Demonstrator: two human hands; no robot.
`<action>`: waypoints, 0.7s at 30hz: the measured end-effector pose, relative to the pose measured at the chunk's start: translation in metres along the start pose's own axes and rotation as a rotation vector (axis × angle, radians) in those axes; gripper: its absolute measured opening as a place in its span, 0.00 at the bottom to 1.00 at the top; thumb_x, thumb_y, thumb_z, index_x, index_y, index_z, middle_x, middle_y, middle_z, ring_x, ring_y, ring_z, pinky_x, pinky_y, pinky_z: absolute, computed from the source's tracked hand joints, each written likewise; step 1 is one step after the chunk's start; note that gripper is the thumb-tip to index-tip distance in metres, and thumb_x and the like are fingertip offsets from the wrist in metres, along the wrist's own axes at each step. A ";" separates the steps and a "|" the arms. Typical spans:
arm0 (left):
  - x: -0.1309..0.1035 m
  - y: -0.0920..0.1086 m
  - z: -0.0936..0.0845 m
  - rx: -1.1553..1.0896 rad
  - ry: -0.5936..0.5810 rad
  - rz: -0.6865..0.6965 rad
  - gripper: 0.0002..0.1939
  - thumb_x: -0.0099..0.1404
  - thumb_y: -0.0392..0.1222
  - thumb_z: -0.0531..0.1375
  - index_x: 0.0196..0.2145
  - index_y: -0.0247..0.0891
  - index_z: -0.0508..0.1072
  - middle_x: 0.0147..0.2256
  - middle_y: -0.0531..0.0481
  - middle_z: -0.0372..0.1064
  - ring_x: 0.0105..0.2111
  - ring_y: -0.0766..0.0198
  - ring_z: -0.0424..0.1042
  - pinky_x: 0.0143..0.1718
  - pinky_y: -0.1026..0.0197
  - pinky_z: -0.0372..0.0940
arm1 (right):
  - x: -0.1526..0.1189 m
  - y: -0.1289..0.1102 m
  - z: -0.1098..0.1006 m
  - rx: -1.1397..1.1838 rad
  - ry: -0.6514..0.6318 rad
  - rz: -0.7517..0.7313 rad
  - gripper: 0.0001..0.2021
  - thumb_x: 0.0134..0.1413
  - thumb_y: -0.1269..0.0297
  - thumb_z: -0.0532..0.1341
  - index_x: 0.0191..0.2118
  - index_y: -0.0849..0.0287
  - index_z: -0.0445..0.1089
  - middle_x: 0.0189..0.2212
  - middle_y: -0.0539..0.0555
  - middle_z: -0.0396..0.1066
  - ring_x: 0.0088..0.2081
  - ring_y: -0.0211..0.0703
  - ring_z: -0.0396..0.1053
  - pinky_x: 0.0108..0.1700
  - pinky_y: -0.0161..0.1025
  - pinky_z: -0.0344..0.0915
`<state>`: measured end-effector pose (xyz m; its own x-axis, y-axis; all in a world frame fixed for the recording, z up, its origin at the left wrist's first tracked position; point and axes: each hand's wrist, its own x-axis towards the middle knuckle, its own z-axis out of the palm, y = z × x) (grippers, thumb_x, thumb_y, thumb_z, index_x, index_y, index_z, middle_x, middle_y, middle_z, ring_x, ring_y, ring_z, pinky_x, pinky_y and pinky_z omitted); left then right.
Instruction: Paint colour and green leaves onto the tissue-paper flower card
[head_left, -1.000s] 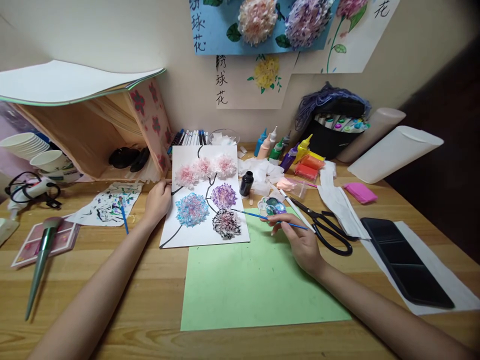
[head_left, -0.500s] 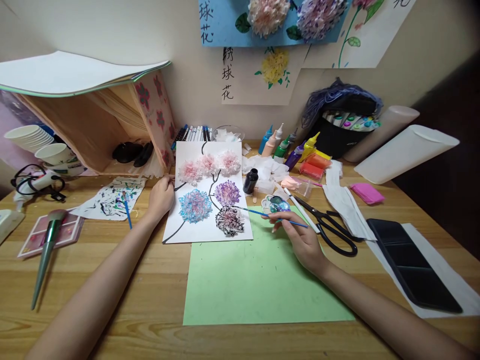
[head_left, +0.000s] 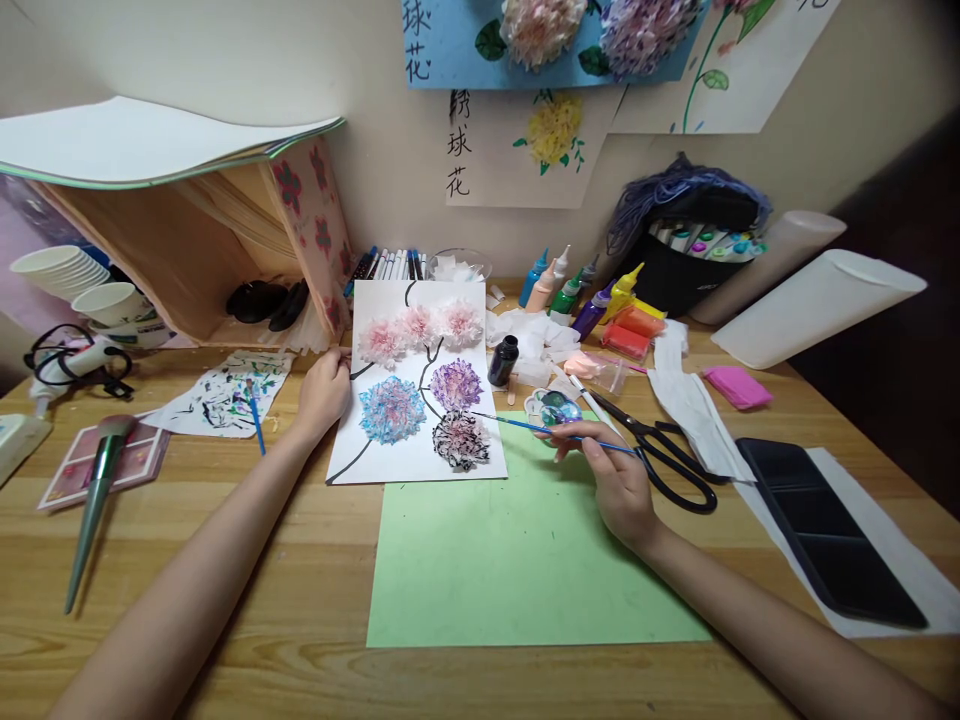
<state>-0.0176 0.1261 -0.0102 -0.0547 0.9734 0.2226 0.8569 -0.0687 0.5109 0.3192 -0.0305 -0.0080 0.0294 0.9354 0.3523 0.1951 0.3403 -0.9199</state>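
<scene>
A white sheet (head_left: 409, 452) with several tissue-paper flowers and black painted stems lies on the wooden desk (head_left: 225, 560). My left hand (head_left: 324, 392) rests on the sheet's left edge and holds it down. My right hand (head_left: 616, 478) grips a thin blue paintbrush (head_left: 540, 429), whose tip reaches the black-speckled flower (head_left: 459, 440) at the sheet's lower right. A small flower-shaped paint palette (head_left: 553, 406) sits just behind the brush. A green sheet (head_left: 517, 560) lies in front of the white one.
Black scissors (head_left: 660, 455) lie right of my right hand. A black ink bottle (head_left: 503, 361), squeeze paint bottles (head_left: 577, 295), a marker case (head_left: 694, 255), a black tray (head_left: 817, 530) and a second brush (head_left: 255, 420) on a paint-stained paper surround the work. A large green-handled brush (head_left: 94, 510) lies left.
My right hand has drawn slightly right with the brush, the tip staying near the black-speckled flower. The camera has tipped down a little. My left hand has not moved.
</scene>
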 end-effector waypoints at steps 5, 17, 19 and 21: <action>0.000 -0.001 0.000 0.003 -0.006 0.008 0.19 0.59 0.37 0.45 0.43 0.38 0.70 0.46 0.43 0.70 0.46 0.53 0.68 0.48 0.55 0.61 | 0.002 -0.001 0.001 -0.050 -0.033 0.042 0.14 0.62 0.62 0.50 0.44 0.56 0.71 0.40 0.56 0.72 0.37 0.42 0.68 0.37 0.40 0.68; 0.000 0.000 0.000 0.000 -0.003 -0.001 0.19 0.60 0.37 0.45 0.43 0.39 0.70 0.45 0.44 0.71 0.47 0.54 0.68 0.49 0.56 0.61 | 0.002 0.000 0.001 -0.030 0.014 0.061 0.13 0.62 0.61 0.50 0.44 0.56 0.71 0.40 0.55 0.73 0.36 0.41 0.69 0.37 0.40 0.68; 0.000 0.000 0.000 -0.003 -0.002 -0.003 0.19 0.60 0.37 0.45 0.43 0.39 0.70 0.46 0.44 0.70 0.47 0.54 0.68 0.50 0.56 0.61 | 0.002 0.000 0.001 -0.010 0.037 0.055 0.13 0.62 0.62 0.50 0.44 0.55 0.70 0.40 0.55 0.73 0.35 0.41 0.69 0.37 0.39 0.68; 0.000 0.000 0.000 -0.008 -0.002 -0.001 0.19 0.60 0.37 0.45 0.43 0.39 0.70 0.46 0.44 0.70 0.47 0.54 0.68 0.50 0.56 0.61 | 0.002 -0.001 0.001 -0.006 0.027 0.052 0.13 0.62 0.62 0.50 0.44 0.55 0.70 0.40 0.55 0.72 0.35 0.40 0.69 0.37 0.39 0.67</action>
<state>-0.0175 0.1258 -0.0101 -0.0546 0.9738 0.2207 0.8525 -0.0696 0.5181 0.3184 -0.0290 -0.0070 0.0660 0.9490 0.3084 0.1982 0.2904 -0.9361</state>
